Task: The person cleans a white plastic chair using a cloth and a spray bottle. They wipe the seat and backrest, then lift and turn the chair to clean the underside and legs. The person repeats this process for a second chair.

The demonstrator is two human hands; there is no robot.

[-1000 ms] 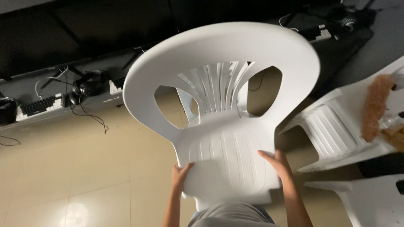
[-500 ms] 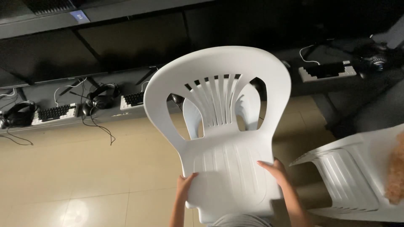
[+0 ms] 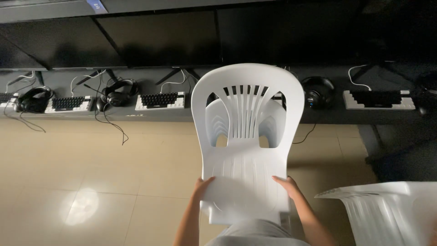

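Beige floor tiles point(image 3: 91, 173) fill the lower view, and a long dark desk point(image 3: 182, 116) runs below black monitors point(image 3: 159, 38). Out in front, held above the floor, a white plastic chair point(image 3: 248, 136) faces the desk, upright, with another chair seemingly nested behind it. A second white chair point(image 3: 387, 212) sits at lower right. Keyboards point(image 3: 160, 100) and headphones point(image 3: 119, 93) lie on the desk. The left hand point(image 3: 201, 187) and the right hand point(image 3: 287, 186) are each closed on a side edge of the seat.

Row of wide, dark, switched-off rectangular monitor screens point(image 3: 164, 38) along back wall above desk w/ keyboards; small bluish-lit rectangular label point(image 3: 97, 5) at top-left edge. No packages or signs visible.
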